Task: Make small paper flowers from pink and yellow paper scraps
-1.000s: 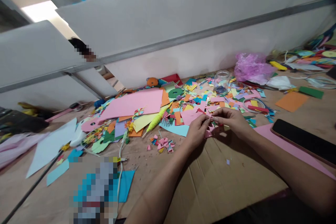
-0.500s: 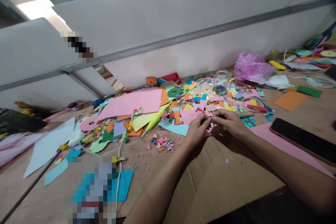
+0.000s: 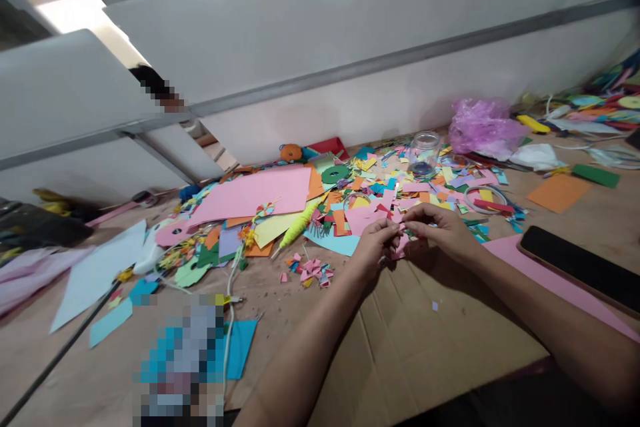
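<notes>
Pinching a small pink scrap (image 3: pixel 402 227) between the fingertips of left hand (image 3: pixel 374 247) and right hand (image 3: pixel 441 230), thumbs against forefingers; holding it just above the near edge of the paper pile (image 3: pixel 386 197), by the cardboard (image 3: pixel 400 347), probably to steady so tiny a thing from both sides; with phone (image 3: pixel 583 270) off to the right, presumably out of the way; near the jar (image 3: pixel 424 157), set beyond among cuttings; too covered by fingers to tell folded from flat; unable to make out the pixelated object (image 3: pixel 183 360) at lower left; cut off by the frame at both forearms.
</notes>
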### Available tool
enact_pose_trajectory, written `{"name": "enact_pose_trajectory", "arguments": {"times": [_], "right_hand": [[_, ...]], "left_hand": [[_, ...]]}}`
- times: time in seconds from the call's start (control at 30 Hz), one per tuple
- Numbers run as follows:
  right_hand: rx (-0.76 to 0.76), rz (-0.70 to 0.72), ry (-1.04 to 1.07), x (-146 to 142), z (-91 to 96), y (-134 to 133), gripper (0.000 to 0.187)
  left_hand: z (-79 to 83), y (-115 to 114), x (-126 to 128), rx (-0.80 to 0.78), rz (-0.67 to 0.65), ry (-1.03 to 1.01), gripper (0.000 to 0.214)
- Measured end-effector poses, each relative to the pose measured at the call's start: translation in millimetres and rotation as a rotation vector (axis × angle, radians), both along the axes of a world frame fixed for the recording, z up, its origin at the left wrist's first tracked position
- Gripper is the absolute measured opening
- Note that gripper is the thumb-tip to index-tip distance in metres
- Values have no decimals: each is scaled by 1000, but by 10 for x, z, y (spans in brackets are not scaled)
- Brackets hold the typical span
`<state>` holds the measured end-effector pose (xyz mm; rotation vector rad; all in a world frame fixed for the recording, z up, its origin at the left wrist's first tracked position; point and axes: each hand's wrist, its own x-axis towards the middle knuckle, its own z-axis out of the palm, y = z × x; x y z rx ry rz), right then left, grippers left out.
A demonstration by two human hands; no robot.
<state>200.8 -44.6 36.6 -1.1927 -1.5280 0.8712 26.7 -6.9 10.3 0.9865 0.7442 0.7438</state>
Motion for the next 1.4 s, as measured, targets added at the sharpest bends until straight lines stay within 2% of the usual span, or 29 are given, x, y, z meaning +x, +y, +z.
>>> {"name": "enact_pose_trajectory", "arguments": {"times": [0.1, 0.2, 0.37, 0.47, 0.6, 0.77, 0.87, 1.17, 1.27, 1.4], "right_hand": [[163, 43, -128, 11, 5, 1, 12], [259, 70, -191, 3, -13, -12, 11], [287, 16, -194, -12, -18, -30, 12], [166, -70, -109, -13, 3, -22, 20], [-3, -125, 21, -19, 32, -10, 33], [-49, -115, 29, -38, 48, -20, 34], [-57, -112, 13, -33, 39, -26, 31], [116, -114, -138, -21, -7, -45, 25], [116, -134, -111, -34, -11, -46, 25], [39, -99, -57, -49, -12, -44, 25]], "left_hand": [[36, 6, -28, -50, -27, -23, 32], [64, -5, -41, -67, -52, -19, 29], [44, -22, -16, -24, -86, -5, 29], [45, -25, 3, 181, 3, 57, 34], [81, -40, -1, 526, 80, 205, 27], [68, -42, -13, 702, 130, 303, 20], [53, -34, -12, 731, 144, 286, 17], [87, -105, -16, 858, 208, 359, 17], [105, -106, -8, 800, 204, 322, 17], [116, -76, -2, 680, 186, 255, 18]]}}
